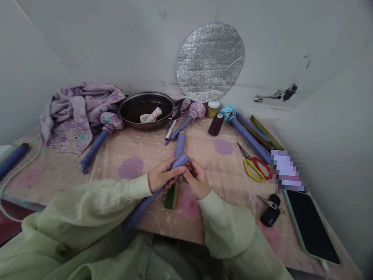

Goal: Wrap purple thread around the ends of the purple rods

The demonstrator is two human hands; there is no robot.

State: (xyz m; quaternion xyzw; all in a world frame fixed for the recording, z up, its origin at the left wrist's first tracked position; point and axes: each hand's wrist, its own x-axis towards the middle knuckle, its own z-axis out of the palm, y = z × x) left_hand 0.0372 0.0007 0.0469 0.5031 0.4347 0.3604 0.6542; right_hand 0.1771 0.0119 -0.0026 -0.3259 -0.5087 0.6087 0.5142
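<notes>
Purple cloth rod (180, 144) looks light, stiff inside, soft outside; take it mid-shaft. Left hand (164, 176) wraps closed around it, right hand (197, 179) pinches higher up.

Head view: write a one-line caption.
Left hand and right hand hold a slender purple fabric-wrapped rod over a pale wooden table.

We look down on a pink-spotted wooden tabletop (52, 176) carrying a crumpled floral cloth (74, 119), a steel bowl (145, 110), padded blue rods (93, 151), a spool of maroon thread (215, 125), red-and-yellow-handled scissors (255, 167), a black key fob (270, 215) and a black smartphone (309, 225).
</notes>
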